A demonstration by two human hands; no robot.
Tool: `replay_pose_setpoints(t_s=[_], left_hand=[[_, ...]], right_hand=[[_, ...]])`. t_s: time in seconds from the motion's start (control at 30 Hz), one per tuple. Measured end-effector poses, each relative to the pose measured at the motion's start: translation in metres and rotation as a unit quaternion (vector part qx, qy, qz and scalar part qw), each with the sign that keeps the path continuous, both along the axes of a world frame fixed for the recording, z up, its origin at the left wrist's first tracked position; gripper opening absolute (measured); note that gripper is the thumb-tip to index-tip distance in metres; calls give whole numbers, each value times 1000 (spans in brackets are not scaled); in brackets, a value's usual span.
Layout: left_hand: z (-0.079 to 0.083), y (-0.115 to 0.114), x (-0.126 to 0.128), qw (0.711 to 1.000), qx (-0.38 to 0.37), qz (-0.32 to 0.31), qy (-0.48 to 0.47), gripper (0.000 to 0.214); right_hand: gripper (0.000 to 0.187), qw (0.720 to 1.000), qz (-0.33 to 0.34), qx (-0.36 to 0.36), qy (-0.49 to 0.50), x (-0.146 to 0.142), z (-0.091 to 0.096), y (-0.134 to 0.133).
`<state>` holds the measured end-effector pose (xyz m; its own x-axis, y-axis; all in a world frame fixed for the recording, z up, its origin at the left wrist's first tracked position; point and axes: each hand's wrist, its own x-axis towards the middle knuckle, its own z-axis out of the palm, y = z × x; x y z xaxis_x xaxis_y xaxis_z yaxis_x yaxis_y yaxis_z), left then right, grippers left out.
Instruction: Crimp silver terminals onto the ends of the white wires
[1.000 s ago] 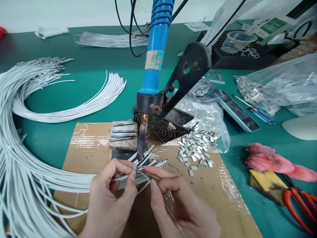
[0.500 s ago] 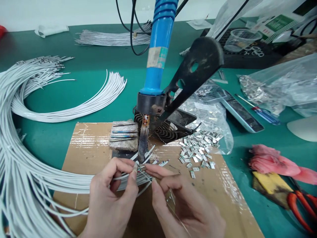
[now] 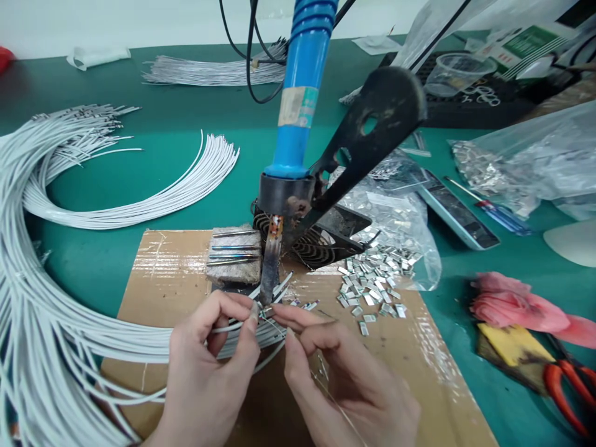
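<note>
My left hand (image 3: pixel 209 366) pinches the end of a thin white wire (image 3: pixel 223 328) between thumb and forefinger, just under the tip of the soldering iron (image 3: pixel 270 267). My right hand (image 3: pixel 344 379) is closed in a pinch on a fine strand of solder wire (image 3: pixel 326 388) that runs back toward me; its forefinger points at the same spot. The iron has a blue handle (image 3: pixel 300 93) and stands tip-down in a black stand (image 3: pixel 358 149). Several more white wire ends (image 3: pixel 279 287) fan out under the tip, over a cardboard sheet (image 3: pixel 158 273).
A big sheaf of white wires (image 3: pixel 56 310) curves along the left. Small metal clips (image 3: pixel 372 288) lie scattered right of the iron, spilling from a plastic bag (image 3: pixel 395 217). A phone (image 3: pixel 456 214), screwdriver (image 3: pixel 493 211), pink cloth (image 3: pixel 512 304) and red-handled pliers (image 3: pixel 563 385) lie at right.
Both hands have stayed pinched at the iron's tip. The view has shifted slightly, and the wire ends beneath the tip sit a little closer in.
</note>
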<state>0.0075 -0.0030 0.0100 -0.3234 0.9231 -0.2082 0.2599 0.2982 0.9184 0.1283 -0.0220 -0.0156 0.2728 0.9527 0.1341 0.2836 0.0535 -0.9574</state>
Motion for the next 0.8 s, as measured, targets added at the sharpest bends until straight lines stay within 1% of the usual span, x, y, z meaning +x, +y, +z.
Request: replay_pose_setpoints(t_s=[0.07,0.17,0.27,0.43,0.5,0.6,0.73,0.8], left_hand=[[-1,0,-1,1000,3,3,1,12],[-4,2,-4,1000,3,-12,1,11],[-7,4,-7,999,1,-32,-17,10],[-6,5,-6,999,1,-14,-29,11],[-4,6,-4,999,1,-14,-42,11],[-3,7,-3,998,6,3,-63,11],[-6,9,-10,997,-5,-43,-66,10],[-6,9,-11,997,-7,-51,-66,9]], right_hand=[[21,1000,-1,2,2,0,-2,0],[21,1000,7,7,-2,1,-4,1],[21,1000,11,-2,-5,3,-3,3],[22,1000,7,-5,17,2,-1,5],[21,1000,8,-5,25,2,-1,6],[21,1000,8,-3,29,1,0,8],[21,1000,6,4,30,1,-1,9],[21,1000,3,8,29,1,-2,9]])
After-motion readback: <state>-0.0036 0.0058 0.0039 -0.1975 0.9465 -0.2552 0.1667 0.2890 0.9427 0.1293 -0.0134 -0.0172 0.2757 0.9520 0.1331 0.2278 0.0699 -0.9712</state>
